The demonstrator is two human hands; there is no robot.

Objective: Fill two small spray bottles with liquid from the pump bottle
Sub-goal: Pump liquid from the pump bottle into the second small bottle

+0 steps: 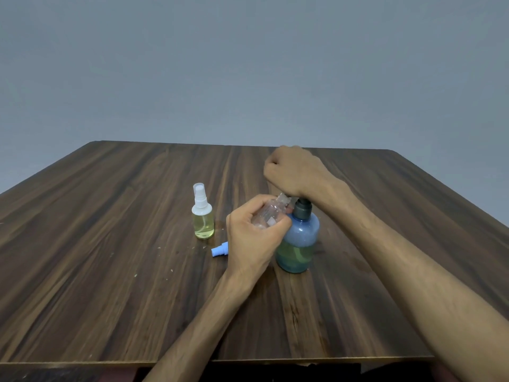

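Item one: small spray bottle with white sprayer [203, 216], upright on the wooden table [110, 244], left of the other items and well apart from both hands. Sprayer fitted, clear cap on top. Pale yellow liquid up to about the shoulder. Judged filled and closed; nothing further needed there.

Item two: small clear spray bottle [271, 213], uncapped, tilted with neck toward the pump spout. Gripped by the left hand [256, 238], fingers and thumb curled round its body. Little or no liquid visible inside; level hard to read through the fingers. Judged to be mid-filling.

Item three: blue sprayer head [220, 250], lying on its side on the table just left of the left hand. Presumably belongs to item two; not yet refitted.

Item four: blue pump bottle [298, 244], upright near table centre, dark collar, yellow-green liquid filling roughly the lower half. Pump head hidden beneath the right hand [292, 172], which sits curled in a loose fist and bears down on top; whether fingers wrap the pump head cannot be told.

Progress, as a judgement: first bottle done, second under way. Left to do: pump enough liquid into item two, screw on item three, set it down.
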